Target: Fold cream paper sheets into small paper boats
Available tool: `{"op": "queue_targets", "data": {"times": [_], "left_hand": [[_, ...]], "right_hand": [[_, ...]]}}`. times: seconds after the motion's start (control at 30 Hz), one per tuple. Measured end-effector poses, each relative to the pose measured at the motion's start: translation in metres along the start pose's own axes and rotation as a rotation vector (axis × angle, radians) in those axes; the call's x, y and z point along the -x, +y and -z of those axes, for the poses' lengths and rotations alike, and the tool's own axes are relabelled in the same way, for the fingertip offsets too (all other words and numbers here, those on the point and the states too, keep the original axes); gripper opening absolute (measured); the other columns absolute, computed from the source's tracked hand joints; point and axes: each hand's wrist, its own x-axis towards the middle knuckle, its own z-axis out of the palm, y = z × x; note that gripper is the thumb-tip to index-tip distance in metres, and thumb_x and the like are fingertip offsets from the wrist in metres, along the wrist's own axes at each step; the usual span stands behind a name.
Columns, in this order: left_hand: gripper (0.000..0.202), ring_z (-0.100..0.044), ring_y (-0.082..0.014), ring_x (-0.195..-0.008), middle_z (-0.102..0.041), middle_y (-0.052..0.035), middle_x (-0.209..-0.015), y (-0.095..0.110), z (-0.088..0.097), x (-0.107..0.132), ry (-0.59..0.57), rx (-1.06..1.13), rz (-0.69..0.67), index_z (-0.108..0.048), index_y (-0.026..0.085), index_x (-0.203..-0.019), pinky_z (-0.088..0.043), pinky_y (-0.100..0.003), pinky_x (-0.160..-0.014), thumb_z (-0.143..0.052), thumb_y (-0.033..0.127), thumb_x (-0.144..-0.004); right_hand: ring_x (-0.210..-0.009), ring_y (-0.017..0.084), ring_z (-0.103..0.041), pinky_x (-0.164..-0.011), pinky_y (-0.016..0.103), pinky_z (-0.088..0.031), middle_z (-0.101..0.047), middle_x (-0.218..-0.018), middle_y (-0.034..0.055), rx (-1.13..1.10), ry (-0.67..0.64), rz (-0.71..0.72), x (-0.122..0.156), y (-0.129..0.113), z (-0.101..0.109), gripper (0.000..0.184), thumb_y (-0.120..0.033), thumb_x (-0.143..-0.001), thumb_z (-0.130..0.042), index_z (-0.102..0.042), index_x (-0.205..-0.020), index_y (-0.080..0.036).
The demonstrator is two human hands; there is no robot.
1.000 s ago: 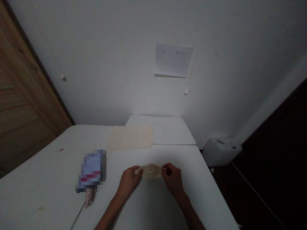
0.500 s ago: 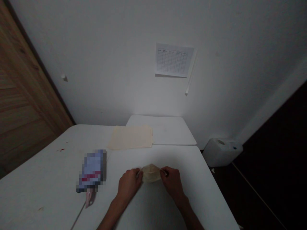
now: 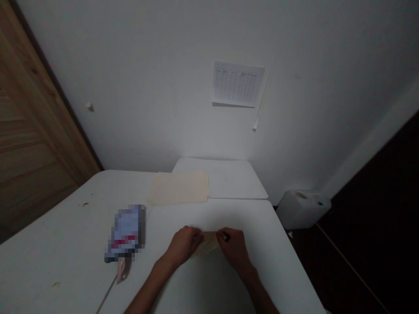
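Observation:
Both my hands pinch a small, thin, pale beige sheet (image 3: 209, 246) just above the white table; whether it is paper, cloth or film I cannot tell. My left hand (image 3: 186, 245) has its thumb and fingers closed on the sheet's left upper part. At the right upper corner, my right hand (image 3: 232, 246) grips it between thumb and fingertips. The top edge runs nearly straight between the hands, and the lower part hangs creased and dim. Behind lies a flat stack of larger beige sheets (image 3: 179, 187).
A blurred-out blue device or packet (image 3: 126, 233) lies at left on the white table (image 3: 72, 244), with a pink tag-like piece (image 3: 121, 269) and a cord below. A smaller white table (image 3: 234, 179) adjoins behind. On the floor at right stands a white jug (image 3: 301, 209).
My left hand has moved right, closer to my right hand. The sheet's peaked top edge is now nearly straight, and less of the sheet shows between the hands.

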Motion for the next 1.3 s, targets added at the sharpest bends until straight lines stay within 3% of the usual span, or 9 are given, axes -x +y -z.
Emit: {"op": "queue_targets", "data": {"times": [0.13, 0.37, 0.57, 0.77, 0.93, 1.13, 1.3], "left_hand": [[0.028, -0.065, -0.0226, -0.078, -0.071, -0.0072, -0.076, 0.001, 0.0, -0.002, -0.016, -0.025, -0.012, -0.069, 0.02, -0.075, -0.039, -0.028, -0.066, -0.046, 0.028, -0.089], [0.031, -0.064, -0.0209, -0.075, -0.07, -0.007, -0.078, -0.009, -0.004, 0.002, 0.028, -0.008, 0.014, -0.069, 0.02, -0.079, -0.036, -0.027, -0.062, -0.044, 0.034, -0.091], [0.032, -0.063, -0.018, -0.071, -0.07, -0.0066, -0.073, -0.019, -0.005, 0.006, 0.042, 0.02, 0.044, -0.067, 0.018, -0.072, -0.035, -0.025, -0.062, -0.042, 0.027, -0.092], [0.032, -0.066, -0.0197, -0.077, -0.072, -0.0081, -0.079, -0.016, -0.01, 0.007, 0.064, -0.004, 0.079, -0.068, 0.019, -0.077, -0.038, -0.025, -0.065, -0.042, 0.027, -0.093], [0.037, -0.067, -0.0263, -0.079, -0.072, -0.0133, -0.081, -0.017, -0.014, 0.008, 0.106, -0.04, 0.175, -0.068, 0.017, -0.081, -0.039, -0.03, -0.065, -0.04, 0.036, -0.095], [0.034, -0.067, -0.0216, -0.086, -0.073, -0.0092, -0.088, -0.016, -0.012, 0.01, 0.13, 0.082, 0.084, -0.068, 0.02, -0.086, -0.04, -0.027, -0.073, -0.037, 0.029, -0.097], [0.036, -0.066, -0.0235, -0.086, -0.072, -0.0112, -0.087, -0.012, -0.006, 0.013, 0.085, 0.014, 0.17, -0.068, 0.018, -0.084, -0.041, -0.029, -0.072, -0.038, 0.031, -0.096]], "right_hand": [[-0.065, 0.017, -0.066, -0.063, 0.023, -0.044, -0.073, -0.07, 0.0023, 0.003, 0.0, -0.022, -0.001, 0.001, 0.0, 0.02, -0.022, -0.081, -0.056, -0.075, -0.077, -0.019], [-0.065, 0.017, -0.066, -0.063, 0.023, -0.043, -0.074, -0.073, 0.0031, 0.032, 0.037, -0.048, -0.002, 0.008, -0.001, 0.022, -0.024, -0.082, -0.055, -0.076, -0.079, -0.019], [-0.063, 0.016, -0.065, -0.061, 0.022, -0.041, -0.072, -0.067, 0.0025, 0.077, 0.054, -0.073, -0.003, 0.01, 0.003, 0.024, -0.024, -0.083, -0.054, -0.074, -0.071, -0.019], [-0.067, 0.017, -0.065, -0.065, 0.023, -0.041, -0.073, -0.075, 0.004, 0.112, 0.068, -0.028, 0.001, 0.012, -0.003, 0.022, -0.024, -0.083, -0.053, -0.075, -0.078, -0.02], [-0.064, 0.016, -0.064, -0.066, 0.023, -0.04, -0.073, -0.072, 0.0045, 0.176, 0.038, -0.038, 0.002, 0.015, -0.004, 0.026, -0.024, -0.084, -0.051, -0.075, -0.075, -0.02], [-0.062, 0.015, -0.064, -0.062, 0.022, -0.038, -0.073, -0.07, 0.0043, 0.186, 0.052, -0.08, 0.002, 0.014, -0.004, 0.027, -0.025, -0.086, -0.052, -0.075, -0.072, -0.019], [-0.06, 0.015, -0.062, -0.061, 0.022, -0.039, -0.071, -0.066, 0.0031, 0.14, 0.024, -0.038, 0.001, 0.014, -0.004, 0.028, -0.025, -0.086, -0.051, -0.075, -0.073, -0.018]]}}
